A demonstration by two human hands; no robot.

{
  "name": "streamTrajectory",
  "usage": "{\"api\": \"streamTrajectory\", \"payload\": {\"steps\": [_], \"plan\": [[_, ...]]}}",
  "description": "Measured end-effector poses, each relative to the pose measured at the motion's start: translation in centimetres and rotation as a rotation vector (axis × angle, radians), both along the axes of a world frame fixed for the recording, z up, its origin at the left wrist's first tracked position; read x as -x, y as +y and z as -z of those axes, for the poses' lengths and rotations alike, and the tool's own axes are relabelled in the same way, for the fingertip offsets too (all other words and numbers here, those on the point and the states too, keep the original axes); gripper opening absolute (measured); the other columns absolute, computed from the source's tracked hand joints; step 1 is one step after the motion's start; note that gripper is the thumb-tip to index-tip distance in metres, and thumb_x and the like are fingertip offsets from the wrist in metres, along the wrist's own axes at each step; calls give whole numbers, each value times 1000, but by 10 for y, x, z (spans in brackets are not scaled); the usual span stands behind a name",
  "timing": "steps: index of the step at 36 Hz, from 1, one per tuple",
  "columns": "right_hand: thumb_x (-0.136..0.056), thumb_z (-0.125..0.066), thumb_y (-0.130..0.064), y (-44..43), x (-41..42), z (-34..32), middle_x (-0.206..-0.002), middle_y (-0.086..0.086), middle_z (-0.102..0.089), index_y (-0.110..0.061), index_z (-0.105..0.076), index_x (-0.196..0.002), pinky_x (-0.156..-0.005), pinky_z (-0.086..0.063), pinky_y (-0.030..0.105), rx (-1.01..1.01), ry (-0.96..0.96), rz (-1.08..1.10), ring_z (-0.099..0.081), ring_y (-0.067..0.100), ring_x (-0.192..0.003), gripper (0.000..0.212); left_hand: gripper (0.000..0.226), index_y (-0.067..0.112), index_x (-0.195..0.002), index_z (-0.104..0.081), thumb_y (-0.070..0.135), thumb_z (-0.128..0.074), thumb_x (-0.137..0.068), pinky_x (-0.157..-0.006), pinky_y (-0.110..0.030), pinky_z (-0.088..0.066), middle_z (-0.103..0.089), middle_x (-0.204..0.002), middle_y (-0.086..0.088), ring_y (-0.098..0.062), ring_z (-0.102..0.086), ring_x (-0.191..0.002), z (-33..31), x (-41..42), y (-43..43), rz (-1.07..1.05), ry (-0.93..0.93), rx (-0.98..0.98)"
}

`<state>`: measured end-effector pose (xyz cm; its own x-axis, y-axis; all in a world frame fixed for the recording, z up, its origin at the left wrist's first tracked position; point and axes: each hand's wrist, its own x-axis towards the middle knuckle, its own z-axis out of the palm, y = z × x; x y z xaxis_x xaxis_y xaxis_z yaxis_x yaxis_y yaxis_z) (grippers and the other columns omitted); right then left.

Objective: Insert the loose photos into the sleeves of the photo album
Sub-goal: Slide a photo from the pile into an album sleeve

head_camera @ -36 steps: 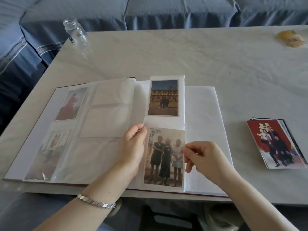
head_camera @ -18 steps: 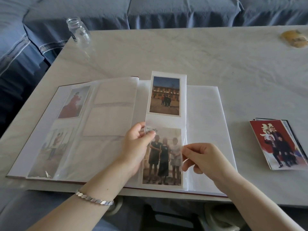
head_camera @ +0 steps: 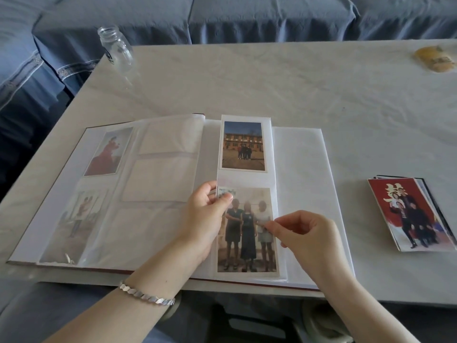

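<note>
Pale marbled table (head_camera: 272, 82) stands before a sofa (head_camera: 247, 18) draped in blue-grey cloth; soft daylight.

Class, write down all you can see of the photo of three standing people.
The three-person photo is an upright colour print, somewhat faded: three figures standing on bare ground. It lies on the open album, seemingly in a lower clear sleeve, below a building photo. The left hand pinches its top left corner; the right hand pinches its right edge.
</note>
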<state>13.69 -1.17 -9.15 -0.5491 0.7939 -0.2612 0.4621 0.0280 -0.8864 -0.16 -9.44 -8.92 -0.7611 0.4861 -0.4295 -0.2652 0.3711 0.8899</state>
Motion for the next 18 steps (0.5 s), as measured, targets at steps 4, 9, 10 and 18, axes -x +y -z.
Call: {"api": "streamTrajectory", "payload": {"steps": [4, 9, 10, 18], "plan": [[-73, -75, -25, -2, -1, -1, -64, -23, -65, -29, -65, -65, -51, -47, 8, -48, 25, 10, -62, 0, -67, 14, 38, 14, -128, -48, 11, -58, -91, -80, -24, -50, -63, -103, 0, -15, -62, -95, 2, -1, 1, -15, 26, -18], [-72, -76, -27, -4, -2, -3, -59, -20, -65, -32, -64, -64, -49, -45, 6, -72, 0, 27, -62, -3, -66, 15, 38, 15, -127, -49, 12, -59, -91, -69, -18, -48, -61, -94, 8, -12, -62, -92, 6, -4, 2, -24, 57, -5], [-73, -76, -27, -4, -2, -3, -59, -18, -65, -32, -64, -64, -48, -45, 7, -79, -10, 27, -62, -3, -65, 15, 38, 15, -128, -49, 13, -59, -91, -69, -18, -48, -60, -94, 9, -12, -62, -93, 6, -5, 2, -19, 69, 5], [-77, -72, -15, -1, 0, -5, -57, -7, -67, -13, -66, -71, -47, -49, 13, 185, 61, 29, -64, 7, -52, 9, 31, 23, -118, -50, 18, -61, -90, -74, -19, -49, -63, -106, 2, -13, -62, -96, 4, -2, 1, -12, 79, 6]]}}
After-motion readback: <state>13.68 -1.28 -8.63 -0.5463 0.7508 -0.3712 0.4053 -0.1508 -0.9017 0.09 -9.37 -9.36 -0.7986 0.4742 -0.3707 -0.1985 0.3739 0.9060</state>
